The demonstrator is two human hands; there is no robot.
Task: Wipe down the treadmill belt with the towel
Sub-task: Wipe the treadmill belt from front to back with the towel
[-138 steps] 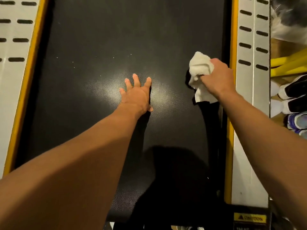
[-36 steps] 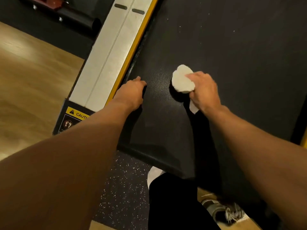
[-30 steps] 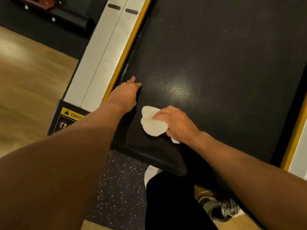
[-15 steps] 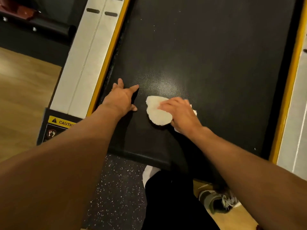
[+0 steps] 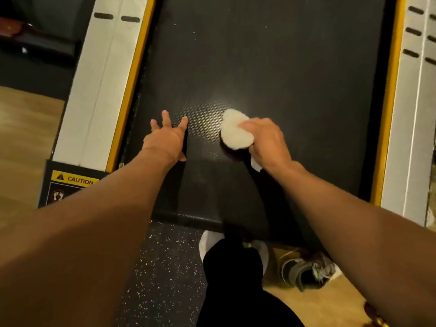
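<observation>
A white towel [image 5: 236, 133] is gripped in the right hand [image 5: 266, 140] and pressed onto the belt [image 5: 295, 79], steadied by the open, flattened left hand [image 5: 166, 138].

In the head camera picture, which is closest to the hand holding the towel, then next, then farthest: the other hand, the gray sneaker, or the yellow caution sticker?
From the right hand:
1. Left hand, beside it on the belt.
2. Gray sneaker, on the floor below.
3. Caution sticker, far left corner.

towel [image 5: 236, 134] on belt [image 5: 283, 67], left hand [image 5: 166, 139] beside, shoe [image 5: 306, 271] behind
</observation>
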